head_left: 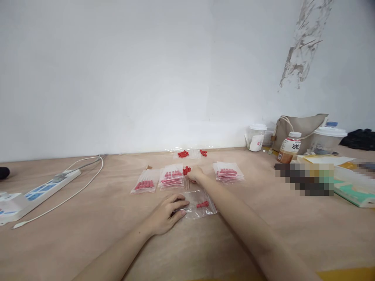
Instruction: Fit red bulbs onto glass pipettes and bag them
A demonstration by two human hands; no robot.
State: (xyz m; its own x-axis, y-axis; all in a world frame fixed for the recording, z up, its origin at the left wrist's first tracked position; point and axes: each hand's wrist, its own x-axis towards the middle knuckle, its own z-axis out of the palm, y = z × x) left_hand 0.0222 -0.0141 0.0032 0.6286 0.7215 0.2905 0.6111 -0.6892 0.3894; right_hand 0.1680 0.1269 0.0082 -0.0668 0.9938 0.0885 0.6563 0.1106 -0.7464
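Observation:
A clear plastic bag [191, 212] with small red pieces [202, 204] inside lies flat in front of me. My left hand [168, 214] rests at its left edge, fingers spread and touching the plastic. Farther forward, my right hand [195, 175] has its fingers curled down beside a little heap of loose red pieces [186, 170]. What those fingertips pinch, if anything, is hidden. Left of the heap are a stack of filled zip bags [171, 179] and a smaller stack [143, 184], each showing red pieces in a row. Another filled stack [228, 172] lies to the right.
By the wall lie more red pieces [183, 154] on clear plastic. A power strip [43, 193] with a white cable [88, 182] occupies the left. On the right stand a lidded cup [256, 137], a drink bottle [289, 148], a grey bag [301, 127] and a green-and-white box [356, 191].

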